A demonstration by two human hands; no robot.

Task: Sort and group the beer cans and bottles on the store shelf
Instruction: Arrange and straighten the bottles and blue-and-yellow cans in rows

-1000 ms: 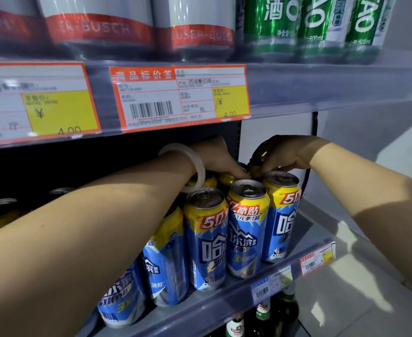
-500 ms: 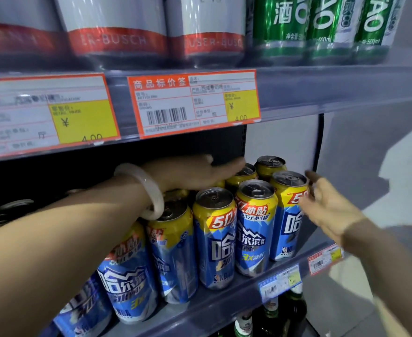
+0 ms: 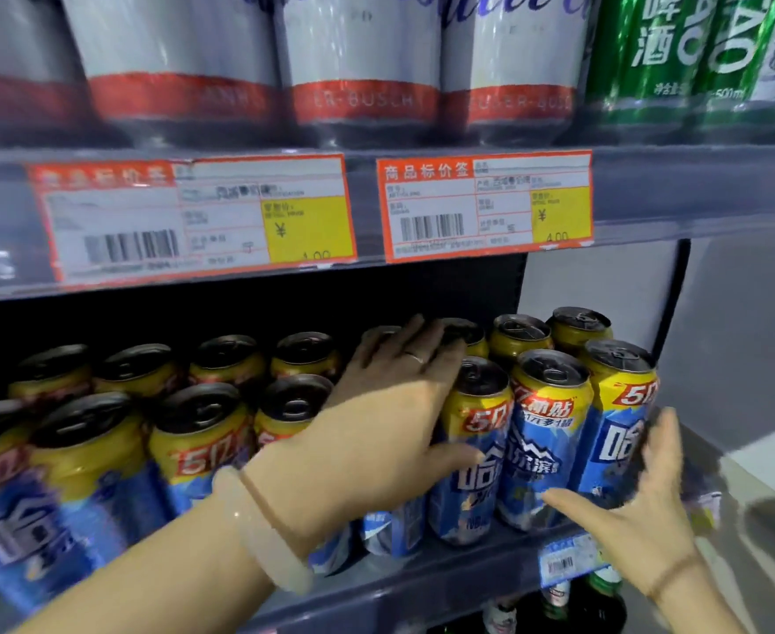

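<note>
Three cans stand at the front edge between the two hands: the near can (image 3: 472, 450) under the left hand's thumb, the middle can (image 3: 543, 441), and the end can (image 3: 616, 423) just beyond the right hand's fingers. The left hand (image 3: 376, 432) lies flat and spread, fingers straight, palm against the side of the near can and fingertips reaching over the tops behind it; it grasps nothing. The right hand (image 3: 642, 505) is released too, fingers straight, thumb pointing at the middle can's foot and fingers close by the end can, though I cannot tell if they touch. More cans (image 3: 198, 432) crowd to the left of the left wrist, blurred. The shelf (image 3: 422, 583) ends just past the right hand, with open aisle beyond. My worry is a sideways push: these tall cans are tightly packed, so a shove from the left palm could tip the row like dominoes, and the end can could go off the edge. Bottles (image 3: 555, 601) sit below the right wrist, in a falling can's way.
</note>
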